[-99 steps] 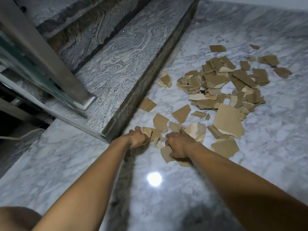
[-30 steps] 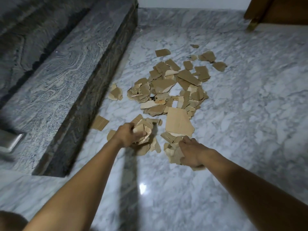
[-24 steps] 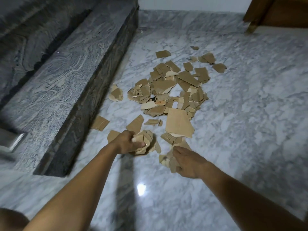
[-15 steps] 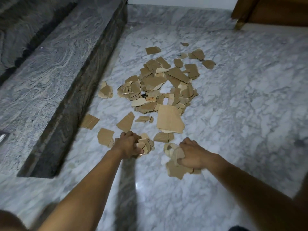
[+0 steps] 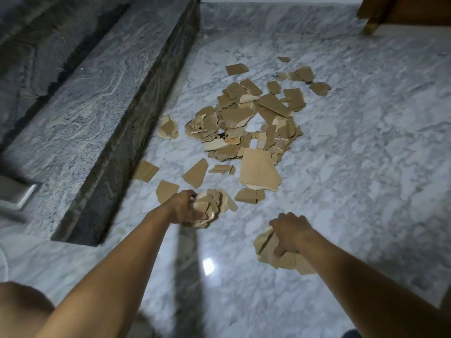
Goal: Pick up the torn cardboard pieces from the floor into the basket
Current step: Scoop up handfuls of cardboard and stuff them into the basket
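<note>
Both my left hand [image 5: 185, 207] and right hand [image 5: 289, 234] have fingers [image 5: 280, 251] curled round wads of cardboard pieces [image 5: 258, 172] (light, stiff, slide-prone); I'd pinch edges.

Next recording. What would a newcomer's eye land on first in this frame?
The scatter of torn cardboard pieces across the middle of the white marble floor draws the eye first. Nearer the camera, the left hand grips a fistful of scraps and the right hand grips a second fistful. A dark granite step runs along the left; no basket is in view.
</note>
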`<state>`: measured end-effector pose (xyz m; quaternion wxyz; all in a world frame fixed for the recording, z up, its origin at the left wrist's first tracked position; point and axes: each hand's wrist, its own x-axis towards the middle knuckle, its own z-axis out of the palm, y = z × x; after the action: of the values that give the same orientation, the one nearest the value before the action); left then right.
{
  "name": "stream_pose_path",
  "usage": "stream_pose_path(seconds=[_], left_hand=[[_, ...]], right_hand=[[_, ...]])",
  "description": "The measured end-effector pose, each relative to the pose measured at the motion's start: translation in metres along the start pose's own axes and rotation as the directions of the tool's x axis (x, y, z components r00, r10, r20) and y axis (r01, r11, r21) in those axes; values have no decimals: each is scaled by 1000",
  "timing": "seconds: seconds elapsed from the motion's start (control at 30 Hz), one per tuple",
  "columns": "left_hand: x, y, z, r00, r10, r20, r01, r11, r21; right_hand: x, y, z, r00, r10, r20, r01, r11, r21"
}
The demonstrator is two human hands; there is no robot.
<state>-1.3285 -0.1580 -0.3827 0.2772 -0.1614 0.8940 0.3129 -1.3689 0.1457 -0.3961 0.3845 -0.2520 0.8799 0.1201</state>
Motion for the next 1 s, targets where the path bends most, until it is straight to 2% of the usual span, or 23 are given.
stream_pose_path(seconds=[0.07,0.17,0.23,0.27,0.33,0.4,0.5,0.6,0.7,0.87,0.93,1.0], left_hand=[[-3,-10,6,997,-45,66,37,993,110],[-1,-32,0,988,-81,129,67,992,108],[0,-42,-18,988,-95,120,74,982,172],[0,-46,-28,990,-108,94,81,962,259],[4,-54,-46,988,-141,55,100,882,460],[11,-62,-57,988,-149,26,111,832,543],[22,-70,-53,996,-87,10,70,858,508],[33,-78,-37,999,-37,11,28,896,443],[38,-85,-28,996,10,-83,23,924,382],[29,-89,-29,989,-58,-136,90,966,241],[27,-98,-29,988,-91,-121,114,974,198],[25,-108,-35,994,-81,-78,96,972,216]], right_hand=[[0,-4,-8,997,-26,76,26,1000,-2],[2,-12,-39,989,-79,128,57,985,162],[6,-24,-67,990,-118,72,97,966,240],[11,-33,-80,990,-141,28,130,962,242],[25,-52,-100,982,-183,-52,190,961,202],[42,-75,-109,972,-214,-93,224,968,111],[63,-106,-100,970,-212,-122,208,977,-46],[74,-123,-80,970,-175,-171,165,984,-72],[80,-127,-68,947,-159,-279,137,986,-95],[75,-133,-66,955,-39,-294,58,997,54],[67,-135,-69,960,-49,-276,87,988,130],[60,-137,-72,974,-48,-223,77,989,124]])
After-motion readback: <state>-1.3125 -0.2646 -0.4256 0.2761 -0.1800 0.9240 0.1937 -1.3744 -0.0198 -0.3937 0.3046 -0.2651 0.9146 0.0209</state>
